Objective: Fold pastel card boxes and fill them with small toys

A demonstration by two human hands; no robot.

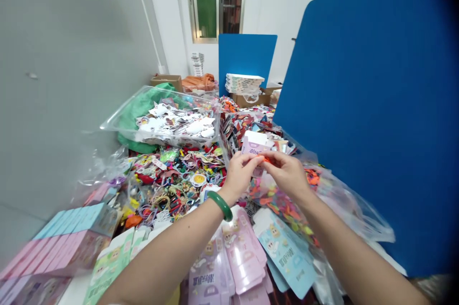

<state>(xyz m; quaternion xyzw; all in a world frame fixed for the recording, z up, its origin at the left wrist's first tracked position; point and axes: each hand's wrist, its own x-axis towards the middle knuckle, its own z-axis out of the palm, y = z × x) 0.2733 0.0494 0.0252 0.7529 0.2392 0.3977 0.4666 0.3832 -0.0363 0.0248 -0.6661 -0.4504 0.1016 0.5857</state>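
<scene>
My left hand (239,174) and my right hand (289,173) meet at the centre, fingertips pinched. Between them is a small bright orange piece (266,159), mostly covered by the fingers, so its kind does not show. Just behind the fingertips stands a light purple carton (254,141) with a white open flap; whether a hand touches it I cannot tell. A green bangle (221,205) circles my left wrist. Below the hands lie flat printed cartons: purple (208,276), pink (244,255) and blue (287,252).
Colourful cords and trinkets (175,185) are heaped left of the hands. A clear plastic tub (118,121) holds white cut-outs. Filled cartons (77,233) are stacked at lower left. A plastic bag (355,204) lies at right, by a tall blue panel (362,118).
</scene>
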